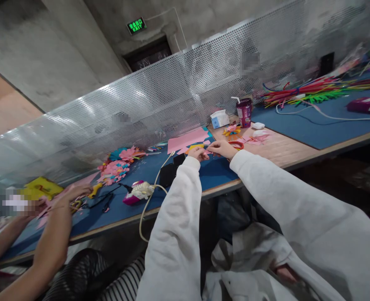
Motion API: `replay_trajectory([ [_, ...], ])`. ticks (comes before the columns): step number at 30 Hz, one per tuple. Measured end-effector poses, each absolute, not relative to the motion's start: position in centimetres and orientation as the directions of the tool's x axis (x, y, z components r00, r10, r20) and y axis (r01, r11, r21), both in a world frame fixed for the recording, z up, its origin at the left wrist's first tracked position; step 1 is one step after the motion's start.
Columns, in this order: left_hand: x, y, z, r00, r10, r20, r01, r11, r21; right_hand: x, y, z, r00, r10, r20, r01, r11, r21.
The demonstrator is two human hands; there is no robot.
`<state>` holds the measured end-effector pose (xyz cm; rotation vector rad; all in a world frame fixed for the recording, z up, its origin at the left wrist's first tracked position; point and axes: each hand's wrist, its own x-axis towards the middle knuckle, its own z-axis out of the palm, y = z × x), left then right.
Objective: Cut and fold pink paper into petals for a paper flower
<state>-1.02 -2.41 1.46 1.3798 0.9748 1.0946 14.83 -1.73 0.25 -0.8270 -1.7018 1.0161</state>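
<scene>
My left hand (pixel 199 153) is closed with a small piece of pink paper (pixel 206 153) between its fingers. Close beside it, fingertips almost meeting, my right hand (pixel 221 149) is bent in a pinch at the same paper; what lies inside that pinch is too small to make out. Behind both hands lie pink paper sheets (pixel 187 140) and a bit of yellow paper (pixel 196 146). Red-handled scissors (pixel 236 145) rest just beyond my right hand, partly hidden by it. A yellow and pink paper flower (pixel 232 131) sits farther back.
A purple cup (pixel 244 113) with a straw and a tissue pack (pixel 220 119) stand by the perforated metal screen (pixel 172 88). Left are a power strip (pixel 139 191) with a cord, a pile of paper flowers (pixel 116 169) and a co-worker's arms (pixel 51 234). Coloured pipe cleaners (pixel 310 93) lie right.
</scene>
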Motion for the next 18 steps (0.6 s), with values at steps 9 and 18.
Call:
replay_trajectory([
  [9,-1.01,-2.41,1.59,0.247,0.965,0.091,-0.047,-0.082,0.996,14.84,-1.6,0.14,-0.327,0.857,0.399,0.084,0.447,-0.891],
  [18,-1.11,-2.41,1.62,0.26,0.96,0.1,-0.039,-0.093,0.995,14.77,-1.52,0.25,-0.338,0.849,0.406,0.129,0.469,-0.874],
])
